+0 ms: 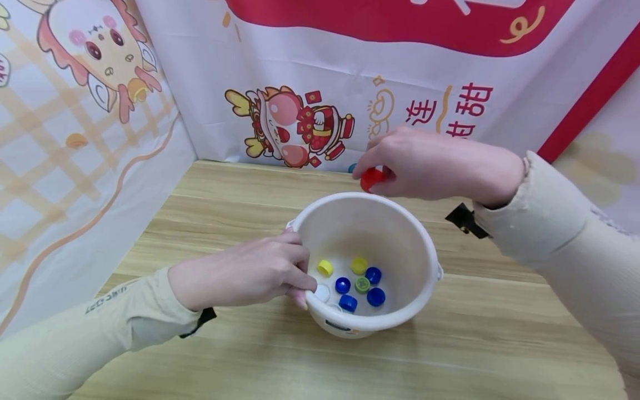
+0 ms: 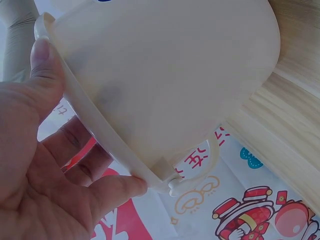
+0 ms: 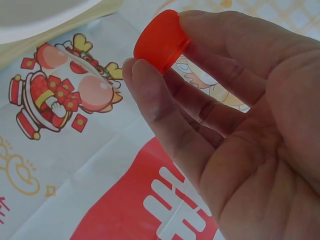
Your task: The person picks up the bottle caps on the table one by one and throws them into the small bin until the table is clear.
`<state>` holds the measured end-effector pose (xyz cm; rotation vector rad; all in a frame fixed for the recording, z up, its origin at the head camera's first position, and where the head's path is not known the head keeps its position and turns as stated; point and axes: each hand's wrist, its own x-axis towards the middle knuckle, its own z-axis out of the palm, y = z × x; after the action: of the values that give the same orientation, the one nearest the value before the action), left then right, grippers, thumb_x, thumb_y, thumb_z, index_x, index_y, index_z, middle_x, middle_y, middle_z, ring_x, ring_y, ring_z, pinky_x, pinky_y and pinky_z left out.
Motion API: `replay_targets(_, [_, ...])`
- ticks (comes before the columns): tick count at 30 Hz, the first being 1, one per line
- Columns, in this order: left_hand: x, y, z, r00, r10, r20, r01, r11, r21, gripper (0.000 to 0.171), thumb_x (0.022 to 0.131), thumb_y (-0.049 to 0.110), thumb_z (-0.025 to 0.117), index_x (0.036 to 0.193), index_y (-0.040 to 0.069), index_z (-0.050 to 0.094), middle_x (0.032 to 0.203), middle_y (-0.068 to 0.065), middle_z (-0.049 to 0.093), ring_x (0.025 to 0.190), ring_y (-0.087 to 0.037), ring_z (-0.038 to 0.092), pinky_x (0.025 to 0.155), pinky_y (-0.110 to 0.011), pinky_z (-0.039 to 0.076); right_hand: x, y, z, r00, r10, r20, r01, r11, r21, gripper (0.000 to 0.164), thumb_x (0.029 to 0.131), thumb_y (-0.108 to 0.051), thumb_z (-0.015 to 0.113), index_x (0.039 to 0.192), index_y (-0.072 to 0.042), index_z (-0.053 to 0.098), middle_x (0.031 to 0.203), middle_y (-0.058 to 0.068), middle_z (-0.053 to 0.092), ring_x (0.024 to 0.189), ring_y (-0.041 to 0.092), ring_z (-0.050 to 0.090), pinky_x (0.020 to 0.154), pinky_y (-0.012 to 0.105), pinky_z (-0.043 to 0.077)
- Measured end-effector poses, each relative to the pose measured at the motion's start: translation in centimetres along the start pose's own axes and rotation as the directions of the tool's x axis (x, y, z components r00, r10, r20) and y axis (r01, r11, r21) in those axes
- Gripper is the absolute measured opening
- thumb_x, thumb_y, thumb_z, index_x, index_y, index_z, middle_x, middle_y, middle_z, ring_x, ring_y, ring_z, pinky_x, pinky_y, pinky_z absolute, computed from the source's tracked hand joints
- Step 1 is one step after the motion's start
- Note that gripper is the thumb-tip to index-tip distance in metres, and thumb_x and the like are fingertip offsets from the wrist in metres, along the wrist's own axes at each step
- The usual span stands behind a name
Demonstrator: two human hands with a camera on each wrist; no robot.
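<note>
A white plastic bucket [image 1: 370,222] stands on the table, holding several bottle caps: blue caps [image 1: 376,296], yellow caps [image 1: 325,268], a green cap [image 1: 362,285] and a white cap [image 1: 322,293]. My left hand [image 1: 250,272] grips the bucket's rim at its left side; in the left wrist view the thumb [image 2: 42,60] lies on the outer wall and other fingers go behind the rim. Above the far edge of the bucket, my right hand [image 1: 425,164] pinches a red bottle cap [image 3: 162,42] between thumb and fingertips. The cap is apart from the bucket.
The wood-grain table [image 1: 500,333] extends around the bucket. Behind it hangs a white printed backdrop [image 1: 300,61] with red areas and cartoon figures; another printed sheet [image 1: 75,166] stands at the left. A wire handle joint [image 1: 440,271] sticks out from the bucket's right side.
</note>
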<state>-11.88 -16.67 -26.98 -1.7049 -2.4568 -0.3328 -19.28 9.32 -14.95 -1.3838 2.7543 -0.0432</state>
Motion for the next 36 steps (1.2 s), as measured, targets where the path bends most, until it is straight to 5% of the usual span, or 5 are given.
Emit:
replay_targets(15, [0.1, 0.0, -0.1, 0.999, -0.022, 0.036, 0.022, 1.0, -0.012, 0.024, 0.087, 0.042, 0.069, 0.098, 0.022, 0.079, 0.091, 0.003, 0.063, 0.091, -0.015, 0.051, 0.077, -0.024, 0.051, 0.5, -0.1, 0.4, 0.992, 0.091, 0.089, -0.093, 0.995, 0.02, 0.036, 0.087, -0.021, 0.08, 0.122, -0.018, 0.071, 0.103, 0.001, 0.065, 0.081, 0.015, 0.061, 0.069, 0.027, 0.056])
replay_targets(22, [0.1, 0.0, 0.0, 0.999, -0.027, 0.031, 0.028, 0.999, -0.022, 0.024, 0.085, 0.04, 0.072, 0.099, 0.022, 0.079, 0.091, 0.003, 0.063, 0.093, -0.016, 0.051, 0.08, -0.027, 0.052, -0.5, 1.1, 0.1, 0.993, 0.103, 0.06, -0.105, 0.994, 0.025, 0.033, 0.088, -0.022, 0.079, 0.12, -0.018, 0.072, 0.103, 0.001, 0.067, 0.084, 0.016, 0.062, 0.073, 0.031, 0.056])
replay_targets(28, [0.1, -0.1, 0.0, 1.0, -0.014, 0.012, 0.014, 1.0, -0.017, 0.025, 0.084, 0.04, 0.074, 0.099, 0.02, 0.08, 0.092, 0.003, 0.064, 0.097, -0.017, 0.053, 0.084, -0.03, 0.053, -2.3, 4.4, 0.3, 0.977, 0.208, 0.042, -0.209, 0.977, 0.042, 0.032, 0.09, -0.022, 0.075, 0.122, -0.018, 0.071, 0.104, 0.001, 0.069, 0.086, 0.016, 0.065, 0.077, 0.036, 0.058])
replay_targets(36, [0.0, -0.1, 0.0, 1.0, -0.016, 0.005, 0.016, 1.0, -0.021, 0.024, 0.084, 0.039, 0.075, 0.1, 0.021, 0.08, 0.09, 0.003, 0.063, 0.092, -0.016, 0.052, 0.078, -0.025, 0.052, -6.3, 11.7, 2.9, 0.92, 0.389, 0.034, -0.391, 0.917, 0.077, 0.039, 0.087, -0.026, 0.079, 0.124, -0.015, 0.07, 0.107, 0.005, 0.069, 0.088, 0.02, 0.066, 0.077, 0.039, 0.06])
